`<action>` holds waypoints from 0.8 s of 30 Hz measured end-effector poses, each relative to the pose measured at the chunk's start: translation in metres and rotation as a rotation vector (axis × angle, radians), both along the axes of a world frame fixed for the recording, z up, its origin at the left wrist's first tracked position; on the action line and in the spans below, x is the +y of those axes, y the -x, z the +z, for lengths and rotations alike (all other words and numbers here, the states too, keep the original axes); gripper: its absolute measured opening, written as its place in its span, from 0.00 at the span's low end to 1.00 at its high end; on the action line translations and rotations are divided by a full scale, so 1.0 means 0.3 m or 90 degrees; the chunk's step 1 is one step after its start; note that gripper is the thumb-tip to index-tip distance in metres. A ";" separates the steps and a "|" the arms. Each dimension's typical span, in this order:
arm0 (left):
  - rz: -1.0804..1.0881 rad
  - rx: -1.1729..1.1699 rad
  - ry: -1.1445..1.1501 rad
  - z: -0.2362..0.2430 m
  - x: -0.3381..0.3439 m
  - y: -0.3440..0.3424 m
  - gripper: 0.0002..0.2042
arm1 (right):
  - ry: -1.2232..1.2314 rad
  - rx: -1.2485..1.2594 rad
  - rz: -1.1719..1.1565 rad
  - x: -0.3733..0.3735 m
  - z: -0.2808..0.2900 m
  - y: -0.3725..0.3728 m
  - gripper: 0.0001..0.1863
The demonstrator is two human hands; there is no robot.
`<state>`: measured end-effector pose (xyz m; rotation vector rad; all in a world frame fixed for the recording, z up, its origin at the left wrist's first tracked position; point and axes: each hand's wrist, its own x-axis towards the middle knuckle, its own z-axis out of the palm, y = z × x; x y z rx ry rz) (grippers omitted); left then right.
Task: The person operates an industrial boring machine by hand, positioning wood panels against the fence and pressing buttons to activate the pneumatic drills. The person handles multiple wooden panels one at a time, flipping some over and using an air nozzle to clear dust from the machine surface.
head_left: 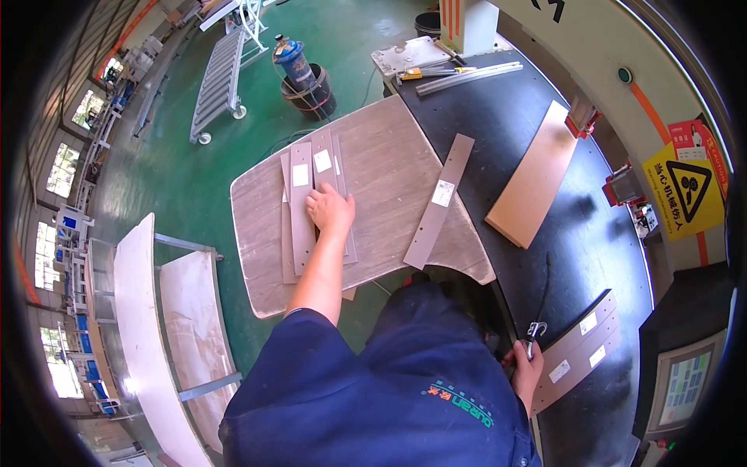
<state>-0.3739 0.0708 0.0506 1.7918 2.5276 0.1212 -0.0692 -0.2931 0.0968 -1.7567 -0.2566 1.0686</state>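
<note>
**Grey-brown flat strips with white labels [301,226] lie under the left hand [331,212]; a silver metal hand tool [534,335] is in the right hand [527,372]**

The strips lie side by side and partly overlapping on the left part of a grey wood-grain tabletop with rounded corners [373,163]. The left fingers are loosely bent over them, touching the upper faces; whether they pinch an edge cannot be told. The right fingers are wrapped around the hand tool, near the front edge of a long black tabletop [498,117] on the right.

A single grey-brown strip with one white label [432,218] lies slanted, from the grey tabletop onto the black one. Just right of the right hand lie more grey-brown strips with white labels [580,350]. Farther off on the black tabletop is a stack of tan rectangular boards [533,183], and beyond it, silver metal bars [471,78].

On the green floor [167,179], far left of the black tabletop, a blue rounded container [294,62] stands in a black bucket [320,101].
</note>
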 end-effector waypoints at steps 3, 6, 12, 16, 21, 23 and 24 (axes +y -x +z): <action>0.011 0.005 0.019 0.014 0.008 -0.021 0.31 | 0.000 -0.001 0.007 0.003 0.002 0.004 0.09; 0.024 -0.036 0.031 -0.007 0.025 -0.034 0.32 | -0.002 0.009 -0.001 0.004 0.005 0.007 0.09; -0.066 -0.089 -0.108 -0.054 0.006 -0.019 0.33 | -0.012 0.013 -0.005 0.010 0.003 0.007 0.10; -0.239 -0.283 -0.191 0.019 -0.044 -0.204 0.31 | -0.011 0.015 -0.023 0.002 0.007 0.011 0.10; -0.421 -0.415 -0.176 0.087 -0.121 -0.484 0.30 | -0.005 0.000 -0.031 -0.004 0.006 0.015 0.10; -0.498 -0.428 -0.129 0.083 -0.166 -0.582 0.29 | -0.007 -0.010 -0.045 -0.005 0.008 0.022 0.09; -0.542 -0.445 -0.117 0.078 -0.189 -0.632 0.29 | -0.008 -0.010 -0.039 -0.006 0.014 0.025 0.09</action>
